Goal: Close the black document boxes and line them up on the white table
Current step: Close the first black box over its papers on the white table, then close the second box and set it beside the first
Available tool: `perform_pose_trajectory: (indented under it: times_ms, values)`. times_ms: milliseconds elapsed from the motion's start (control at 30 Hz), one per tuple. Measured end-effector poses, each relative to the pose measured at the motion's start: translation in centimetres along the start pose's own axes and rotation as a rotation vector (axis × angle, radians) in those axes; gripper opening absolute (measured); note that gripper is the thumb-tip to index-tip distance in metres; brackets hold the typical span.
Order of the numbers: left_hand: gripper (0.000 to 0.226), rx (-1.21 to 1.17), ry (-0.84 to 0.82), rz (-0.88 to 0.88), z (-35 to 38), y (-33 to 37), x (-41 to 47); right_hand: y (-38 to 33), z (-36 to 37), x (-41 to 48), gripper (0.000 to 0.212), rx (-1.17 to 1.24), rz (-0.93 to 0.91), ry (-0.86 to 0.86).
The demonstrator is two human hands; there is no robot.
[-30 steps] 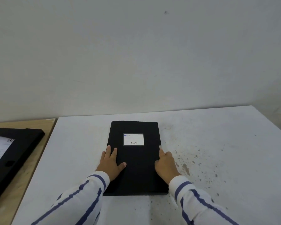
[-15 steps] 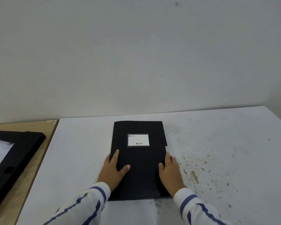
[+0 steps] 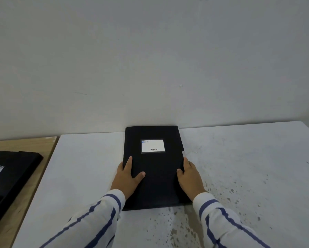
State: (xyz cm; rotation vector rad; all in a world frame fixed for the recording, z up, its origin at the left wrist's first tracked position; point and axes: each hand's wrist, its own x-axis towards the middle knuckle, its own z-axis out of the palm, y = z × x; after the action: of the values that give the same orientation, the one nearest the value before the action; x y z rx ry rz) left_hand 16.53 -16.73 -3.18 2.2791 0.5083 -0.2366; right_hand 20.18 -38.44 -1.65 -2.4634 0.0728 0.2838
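Observation:
A closed black document box (image 3: 155,169) with a white label lies flat on the white table (image 3: 82,167), its far edge against the wall. My left hand (image 3: 127,177) grips its left edge, thumb resting on the lid. My right hand (image 3: 189,176) holds its right edge, thumb on top. A second black document box (image 3: 12,178) lies open at the far left on a wooden surface, with white paper inside; it is partly cut off by the frame.
The wooden surface (image 3: 34,190) adjoins the white table on the left. A pale wall (image 3: 150,68) rises right behind the table. Brown stains (image 3: 230,192) speckle the table to the right of the box.
Both hands have pushed the closed box away from me until its far edge reached the wall. The grip on both edges stayed the same.

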Motion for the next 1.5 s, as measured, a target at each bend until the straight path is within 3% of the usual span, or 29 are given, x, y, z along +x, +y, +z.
perform_pose_trajectory:
  times_ms: [433,567,1133,1500]
  values:
    - [0.084,0.065,-0.025,-0.037,0.3,0.1,1.1,-0.3,-0.4,1.3,0.051,-0.011,-0.017,-0.053]
    - [0.08,0.09,-0.002,-0.03,-0.2,0.4,0.5,-1.4,-0.1,0.4,0.056,-0.161,-0.016,0.015]
    - [0.062,0.073,0.237,-0.032,-6.0,-3.1,-8.6,-10.4,5.8,-8.4,0.053,-0.159,-0.446,-0.217]
    - [0.057,0.005,0.392,-0.095,-16.8,-12.9,-15.0,-21.9,14.3,-16.1,0.054,-0.151,-0.635,-0.204]
